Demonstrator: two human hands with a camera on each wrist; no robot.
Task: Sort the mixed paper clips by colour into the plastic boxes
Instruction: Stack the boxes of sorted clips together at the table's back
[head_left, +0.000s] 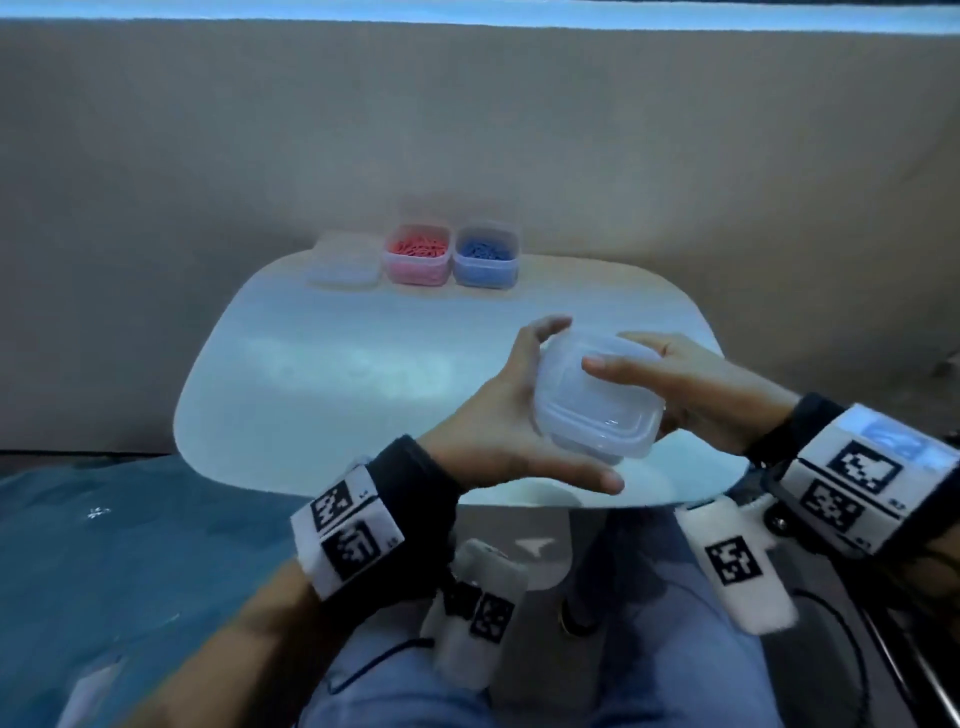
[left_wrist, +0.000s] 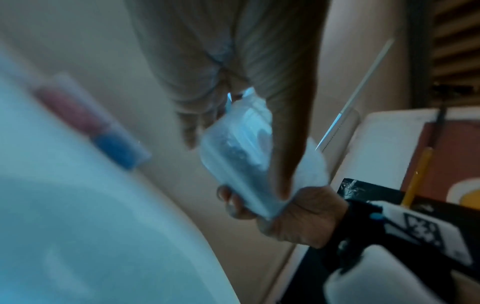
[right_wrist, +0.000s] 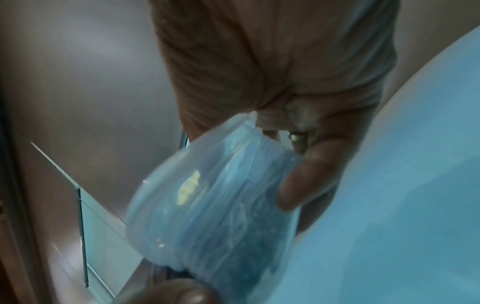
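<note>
I hold a translucent plastic box (head_left: 597, 400) with its lid on, tilted, just above the near right part of the white table (head_left: 322, 374). My left hand (head_left: 498, 415) grips its left side, fingers over the far edge and thumb below. My right hand (head_left: 691, 389) grips the right side, with the thumb lying on the lid. The right wrist view shows the box (right_wrist: 207, 205) close up with blurred dark contents and a yellowish patch. At the table's far edge stand a box of red clips (head_left: 417, 254) and a box of blue clips (head_left: 486, 255).
A third box (head_left: 344, 260), pale and translucent, stands left of the red one. A beige wall (head_left: 675, 156) rises right behind the table. A blue cloth surface (head_left: 130, 545) lies to the left, and my knees (head_left: 649, 649) are under the table's near edge.
</note>
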